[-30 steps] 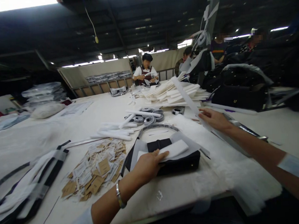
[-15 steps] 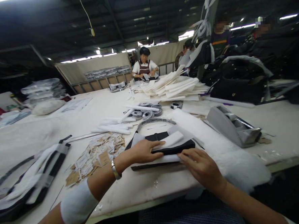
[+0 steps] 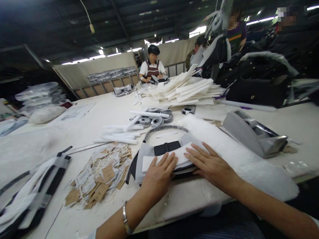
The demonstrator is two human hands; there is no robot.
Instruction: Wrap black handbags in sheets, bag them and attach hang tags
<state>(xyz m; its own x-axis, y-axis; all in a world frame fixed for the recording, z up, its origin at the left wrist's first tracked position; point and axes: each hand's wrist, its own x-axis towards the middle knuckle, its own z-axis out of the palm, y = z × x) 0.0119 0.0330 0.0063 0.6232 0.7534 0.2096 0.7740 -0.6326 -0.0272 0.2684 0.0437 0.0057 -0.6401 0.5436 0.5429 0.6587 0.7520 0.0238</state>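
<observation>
A black handbag (image 3: 134,160) lies flat before me on the table, its wrapped handle (image 3: 164,127) arching away from me. White padding sheet (image 3: 148,164) runs across the bag over thinner white paper. A black strap piece (image 3: 166,148) shows just beyond the padding. My left hand (image 3: 159,175) presses flat on the padding's near edge, fingers stretched out. On the right part of the same padding rests my right hand (image 3: 209,167), its fingers spread. Both thumbs are partly hidden near the bag's front edge.
Paper tags (image 3: 103,173) lie heaped at left, beside another padded bag (image 3: 31,199). White rolls (image 3: 119,134) and coiled straps (image 3: 156,121) sit beyond. At right are a white padding roll (image 3: 248,164) and a grey tape dispenser (image 3: 253,133). A co-worker (image 3: 153,65) sits across the table.
The black flap at the bag's near side is now folded under the white padding. Both hands have shifted from gripping its edge to lying flat on top, fingers spread.
</observation>
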